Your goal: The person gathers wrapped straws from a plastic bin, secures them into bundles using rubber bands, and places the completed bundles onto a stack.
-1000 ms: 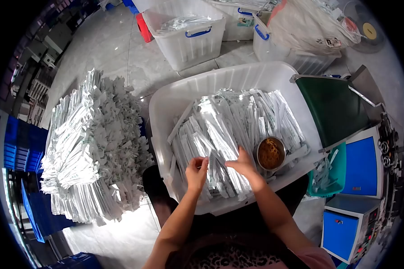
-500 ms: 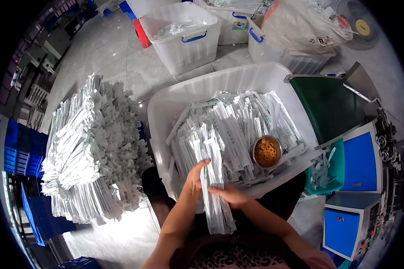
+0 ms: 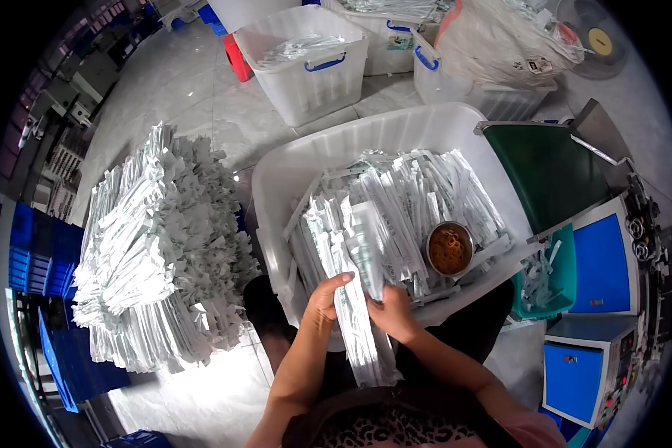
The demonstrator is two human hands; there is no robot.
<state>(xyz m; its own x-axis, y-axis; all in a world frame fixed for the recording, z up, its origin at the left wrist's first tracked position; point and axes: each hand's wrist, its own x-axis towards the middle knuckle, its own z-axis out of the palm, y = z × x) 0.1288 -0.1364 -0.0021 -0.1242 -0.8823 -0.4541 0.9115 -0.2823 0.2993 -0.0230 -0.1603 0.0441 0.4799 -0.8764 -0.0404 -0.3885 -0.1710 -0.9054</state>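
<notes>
My left hand (image 3: 325,299) is closed around a bundle of long, thin clear-and-white packets (image 3: 357,332), its thumb lying across the top. The bundle slants over my lap at the near edge of a large white plastic bin (image 3: 366,133). On its right side, my right hand (image 3: 393,312) pinches a packet with green print (image 3: 367,243), blurred by motion. Many loose packets (image 3: 384,216) of the same sort fill the bin. A round metal bowl (image 3: 431,263) rests on them to the right, with orange rubber bands (image 3: 448,250) inside.
A tall stack of bundled packets (image 3: 157,254) stands on the floor at left. At right are a green conveyor belt (image 3: 545,175), a teal basket (image 3: 567,287) and blue-and-white machine cabinets (image 3: 601,261). Further white bins (image 3: 306,93) and a woven sack (image 3: 508,45) are behind.
My right hand has moved slightly right and turned, and one packet now swings apart from the bundle's upper end. My left hand keeps its grip. The view has shifted slightly.
</notes>
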